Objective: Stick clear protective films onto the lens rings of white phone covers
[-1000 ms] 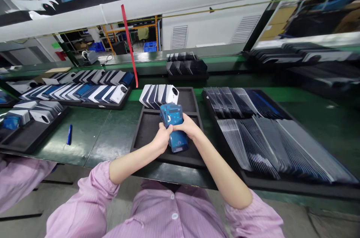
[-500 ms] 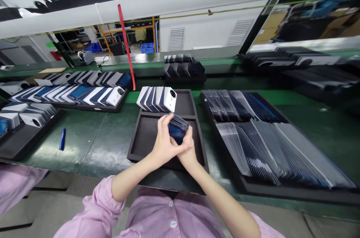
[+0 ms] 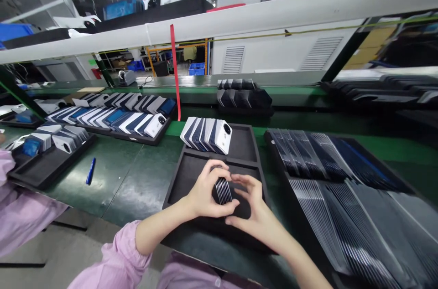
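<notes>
My left hand (image 3: 207,193) grips a small stack of thin dark panels (image 3: 223,188), shaped like phone back covers, with their edges facing up. Just right of the stack is my right hand (image 3: 258,211), its fingers curved and apart with nothing between them; whether a fingertip touches the stack I cannot tell. Both hands are over the front compartment of a black two-compartment tray (image 3: 191,171). Its rear compartment holds a leaning row of white and dark blue phone back covers (image 3: 205,135), the rightmost showing a round black camera area.
At right, a large black tray (image 3: 273,145) carries rows of dark and clear-wrapped panels (image 3: 342,220). More filled trays stand left, near a blue pen (image 3: 91,171). A red strip (image 3: 175,72) hangs from the white rail (image 3: 267,8). Another person's pink sleeve (image 3: 20,220) shows at left.
The stack has turned so its edges face up, and my right hand has come away from it to the right, fingers spreading. The whole view has shifted left.
</notes>
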`<state>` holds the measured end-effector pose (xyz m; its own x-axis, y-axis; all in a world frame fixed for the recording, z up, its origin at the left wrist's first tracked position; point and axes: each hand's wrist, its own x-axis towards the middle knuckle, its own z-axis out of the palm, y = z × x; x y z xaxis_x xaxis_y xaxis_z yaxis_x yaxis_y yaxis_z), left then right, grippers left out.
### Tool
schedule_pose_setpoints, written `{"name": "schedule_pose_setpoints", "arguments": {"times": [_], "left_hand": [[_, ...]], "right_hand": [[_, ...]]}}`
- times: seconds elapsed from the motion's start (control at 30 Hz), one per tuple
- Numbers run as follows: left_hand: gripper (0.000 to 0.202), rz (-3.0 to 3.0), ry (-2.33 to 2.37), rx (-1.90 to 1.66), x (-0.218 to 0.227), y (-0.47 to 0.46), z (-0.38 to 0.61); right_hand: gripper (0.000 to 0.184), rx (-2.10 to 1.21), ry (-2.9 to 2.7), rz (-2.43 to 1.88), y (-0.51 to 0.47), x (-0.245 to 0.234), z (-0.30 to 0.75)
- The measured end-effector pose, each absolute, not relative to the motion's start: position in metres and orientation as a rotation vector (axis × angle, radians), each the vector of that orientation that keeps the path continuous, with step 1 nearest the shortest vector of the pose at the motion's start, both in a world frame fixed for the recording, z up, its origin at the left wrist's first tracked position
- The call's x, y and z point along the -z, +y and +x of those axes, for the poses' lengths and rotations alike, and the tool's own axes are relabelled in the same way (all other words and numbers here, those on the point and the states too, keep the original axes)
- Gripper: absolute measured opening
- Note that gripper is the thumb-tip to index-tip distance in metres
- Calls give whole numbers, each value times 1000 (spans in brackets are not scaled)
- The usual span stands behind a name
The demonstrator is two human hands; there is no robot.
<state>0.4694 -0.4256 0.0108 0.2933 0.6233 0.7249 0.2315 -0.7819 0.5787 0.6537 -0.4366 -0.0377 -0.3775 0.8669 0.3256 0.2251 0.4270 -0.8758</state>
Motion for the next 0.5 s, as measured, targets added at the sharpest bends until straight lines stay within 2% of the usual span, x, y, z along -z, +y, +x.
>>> {"name": "schedule_pose_setpoints", "arguments": {"times": [0.07,0.17,0.23,0.37,0.43,0.5], "left_hand": [[47,2292,561,-1406,-21,-419,466],[48,2355,442,-1158,-35,-409,463],[49,2337,474,-1024,-38,-402,462],[59,2217,577,-1092,-25,-385,461],[71,2140,583,-1118,-17,-379,462],[95,2044,591,-1047,-14,-376,465]], "right_hand": [[93,-1042,-1868,-901,-423,36,658],[74,-1114,-1942,-813,-406,36,653],[69,-1082,-1915,-812,-399,39,646],[68,-1033,-1733,-842,-394,48,634],[62,-1080,-1677,-821,-393,49,632],[60,-1119,-1635,-831,-394,49,633]]}}
